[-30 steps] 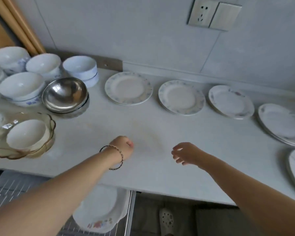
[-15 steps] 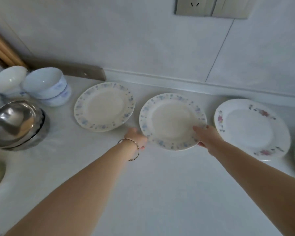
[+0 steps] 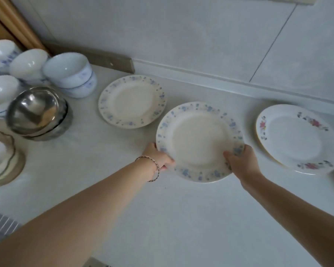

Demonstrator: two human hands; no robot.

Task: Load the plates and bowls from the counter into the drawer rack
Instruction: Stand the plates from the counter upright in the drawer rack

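Note:
A white plate with a blue-flower rim [image 3: 199,141] is held over the counter [image 3: 162,218], tilted slightly. My left hand [image 3: 157,158] grips its left near edge and my right hand [image 3: 239,160] grips its right near edge, thumb on the rim. A matching blue-rimmed plate [image 3: 132,101] lies flat to the left, and a plate with red flowers [image 3: 297,139] lies to the right. White bowls [image 3: 69,74] and stacked steel bowls [image 3: 37,112] stand at the left. A strip of the wire drawer rack [image 3: 0,224] shows at the lower left edge.
A glass dish holding a white bowl [image 3: 0,160] sits at the far left edge. The tiled wall [image 3: 181,35] runs along the back of the counter, with a wooden frame [image 3: 14,24] in the top left corner.
Both hands reached from the counter's front to the middle plate, closed on its near edge and lifted it toward me. The view moved closer in.

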